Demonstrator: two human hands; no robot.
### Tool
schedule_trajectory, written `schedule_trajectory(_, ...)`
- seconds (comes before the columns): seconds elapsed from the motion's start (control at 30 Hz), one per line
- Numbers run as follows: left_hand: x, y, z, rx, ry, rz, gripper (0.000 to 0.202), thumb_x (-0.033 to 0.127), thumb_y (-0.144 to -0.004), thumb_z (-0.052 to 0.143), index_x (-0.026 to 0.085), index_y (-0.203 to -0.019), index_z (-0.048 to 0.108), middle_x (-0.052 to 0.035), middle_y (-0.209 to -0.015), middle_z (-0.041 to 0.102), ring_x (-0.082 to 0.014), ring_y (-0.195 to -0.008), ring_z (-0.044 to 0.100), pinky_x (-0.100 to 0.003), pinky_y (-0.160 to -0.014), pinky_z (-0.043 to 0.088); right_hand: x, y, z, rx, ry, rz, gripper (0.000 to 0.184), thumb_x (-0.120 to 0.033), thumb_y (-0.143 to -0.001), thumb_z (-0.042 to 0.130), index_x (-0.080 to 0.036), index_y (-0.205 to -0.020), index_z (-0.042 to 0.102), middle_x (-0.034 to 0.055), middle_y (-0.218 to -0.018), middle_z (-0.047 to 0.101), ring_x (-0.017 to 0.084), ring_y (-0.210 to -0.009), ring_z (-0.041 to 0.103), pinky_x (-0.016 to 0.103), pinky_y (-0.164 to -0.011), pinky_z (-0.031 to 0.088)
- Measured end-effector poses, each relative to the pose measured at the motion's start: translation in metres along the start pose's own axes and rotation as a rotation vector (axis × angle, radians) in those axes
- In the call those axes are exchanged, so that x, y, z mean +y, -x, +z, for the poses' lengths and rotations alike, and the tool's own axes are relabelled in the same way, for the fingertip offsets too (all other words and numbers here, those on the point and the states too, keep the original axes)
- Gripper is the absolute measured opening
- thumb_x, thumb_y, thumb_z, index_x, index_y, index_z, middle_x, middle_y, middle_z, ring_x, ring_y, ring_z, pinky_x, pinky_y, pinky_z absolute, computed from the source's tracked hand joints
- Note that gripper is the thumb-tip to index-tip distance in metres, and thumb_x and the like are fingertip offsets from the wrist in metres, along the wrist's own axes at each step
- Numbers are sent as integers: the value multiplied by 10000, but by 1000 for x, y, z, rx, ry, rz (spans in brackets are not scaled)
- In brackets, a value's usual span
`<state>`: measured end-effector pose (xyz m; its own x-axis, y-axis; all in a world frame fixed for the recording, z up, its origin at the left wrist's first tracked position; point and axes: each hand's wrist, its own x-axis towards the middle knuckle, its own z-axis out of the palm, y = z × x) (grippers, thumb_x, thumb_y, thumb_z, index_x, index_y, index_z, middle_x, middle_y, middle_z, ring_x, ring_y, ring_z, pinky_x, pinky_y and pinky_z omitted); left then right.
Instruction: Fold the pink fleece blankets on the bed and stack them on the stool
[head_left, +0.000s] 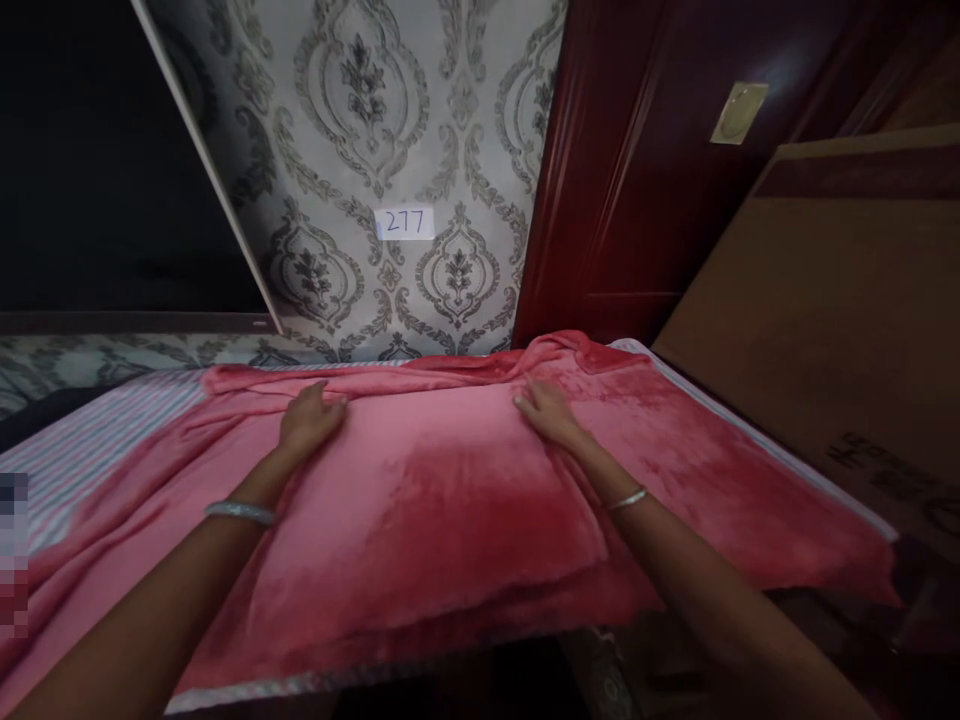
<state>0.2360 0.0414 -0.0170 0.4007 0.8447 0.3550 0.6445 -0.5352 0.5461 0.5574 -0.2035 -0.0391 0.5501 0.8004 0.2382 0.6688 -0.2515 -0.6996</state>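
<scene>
A thick, plush pink-red blanket (465, 480) lies spread in front of me, with a flat rectangular folded section in its middle. My left hand (309, 422) rests at the far left corner of that section, its thumb apart from the stretched fingers. At the far right corner, my right hand (551, 412) touches the fabric in much the same pose, thumb toward the middle. Between the two hands the section's far edge runs nearly straight. Loose folds of the blanket bunch up behind it and along the left side.
Striped cloth (112, 430) shows under the blanket. A large dark screen (120, 170) stands at the back left. Patterned wallpaper carries a paper label (405, 222) reading 277. Dark red wood panelling (622, 170) and a big cardboard box (840, 310) border the right side.
</scene>
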Motion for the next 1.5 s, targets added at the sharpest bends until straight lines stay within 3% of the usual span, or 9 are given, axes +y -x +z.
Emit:
schedule_trajectory(0.07,32,3,10,-116,-32,276,654,578,-897,433,142,-1351,611,-179,-1472,585,-344,-1402,505,-508,-1193,378,-27,22,1,-91,309,-233,696,-474,-963,548,-176,-1578,415,170,-1663,320,372,-1555,232,659,-1236,170)
schedule_trajectory(0.17,85,14,37,-488,30,662,643,571,-992,286,204,-1441,564,-92,-1583,491,-242,-1495,399,-440,-1260,279,-63,64,13,-346,426,-536,607,-491,-1019,503,-284,-1582,412,110,-1683,298,334,-1570,201,675,-1235,127)
schedule_trajectory(0.23,110,23,59,-649,13,751,620,550,-1020,263,249,-1510,497,-62,-1629,427,-226,-1541,317,-475,-1284,193,-73,87,23,-478,398,-666,605,-529,-1034,485,-300,-1588,399,98,-1677,319,297,-1573,199,629,-1255,112)
schedule_trajectory(0.3,123,31,77,-717,-42,756,605,531,-1032,279,273,-1560,422,-62,-1659,368,-243,-1572,241,-551,-1285,105,-73,101,31,-534,373,-706,629,-553,-1044,459,-293,-1608,358,95,-1683,307,281,-1580,171,589,-1271,84)
schedule_trajectory(0.37,123,37,91,-722,-87,753,597,515,-1038,298,286,-1583,377,-67,-1678,321,-255,-1588,184,-591,-1275,54,-66,105,36,-544,365,-679,628,-548,-1057,431,-299,-1623,322,87,-1692,284,284,-1586,143,576,-1276,71)
schedule_trajectory(0.5,111,43,102,-693,-87,764,576,514,-1053,275,332,-1596,344,-43,-1689,301,-228,-1593,160,-546,-1284,40,-55,102,43,-536,354,-649,601,-530,-1063,424,-333,-1621,322,61,-1690,296,291,-1582,163,566,-1282,78)
schedule_trajectory(1.13,107,31,100,-826,132,658,607,593,-1038,234,359,-1577,386,-8,-1695,289,-249,-1595,152,-547,-1272,-11,-54,110,45,-493,384,-643,641,-500,-1048,456,-305,-1635,287,45,-1714,212,285,-1596,90,573,-1283,114)
schedule_trajectory(1.37,106,37,104,-672,-64,717,589,492,-1057,243,296,-1603,339,-43,-1718,212,-218,-1596,144,-504,-1285,29,-50,111,48,-476,379,-674,637,-462,-1050,465,-299,-1638,281,59,-1706,234,294,-1587,143,569,-1286,129)
schedule_trajectory(1.5,99,21,102,-601,-237,722,656,605,-1017,347,302,-1599,347,-87,-1696,273,-282,-1581,205,-556,-1277,30,-51,111,48,-477,376,-676,647,-444,-1043,481,-321,-1640,263,48,-1708,218,283,-1590,132,569,-1288,136)
